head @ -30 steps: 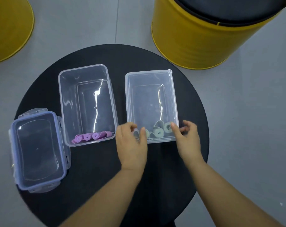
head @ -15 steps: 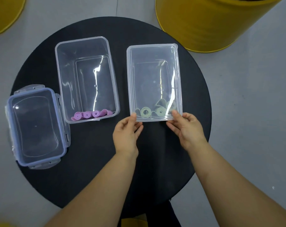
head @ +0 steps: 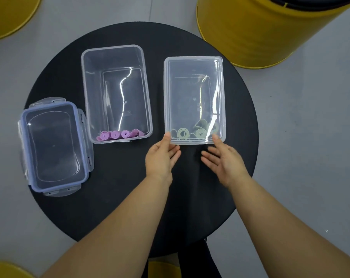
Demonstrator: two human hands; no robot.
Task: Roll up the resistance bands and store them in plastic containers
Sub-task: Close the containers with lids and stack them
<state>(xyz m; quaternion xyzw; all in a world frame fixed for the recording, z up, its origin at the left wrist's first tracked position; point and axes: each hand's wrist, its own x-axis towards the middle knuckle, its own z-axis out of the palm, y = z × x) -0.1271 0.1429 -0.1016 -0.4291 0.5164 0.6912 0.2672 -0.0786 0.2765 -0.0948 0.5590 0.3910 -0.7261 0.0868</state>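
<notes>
The green resistance bands point(head: 183, 134) lie rolled into small coils at the near end of the right container point(head: 166, 109), a clear rectangular box with a clear lid point(head: 194, 81) on top of it. One coil behind the front two looks looser and partly unwound.

The left hand point(head: 161, 157) lies just before the box's near left corner. Its fingers point(head: 175, 155) are straight and close together, and the thumb tip touches the lid's edge. The right hand point(head: 224, 159) lies before the near right corner with its fingers point(head: 209, 157) straight and spread wide, the forefinger tip at the lid's edge. Neither hand grips anything.

Just to the left stands the middle container point(head: 148, 93), open at the top. The purple resistance bands point(head: 114, 135) sit in a row of coils against its near wall, the rightmost with a loose tail. Farther left, a blue-rimmed lid point(head: 79, 145) with clear clips lies flat, touching the middle container's near left corner.

All three rest on a round black surface point(head: 120, 197). Around it is grey floor point(head: 310, 137), with a large yellow drum point(head: 260, 33) at the far right, a second yellow drum point(head: 7, 15) at the far left, and yellow shapes at the bottom edge.
</notes>
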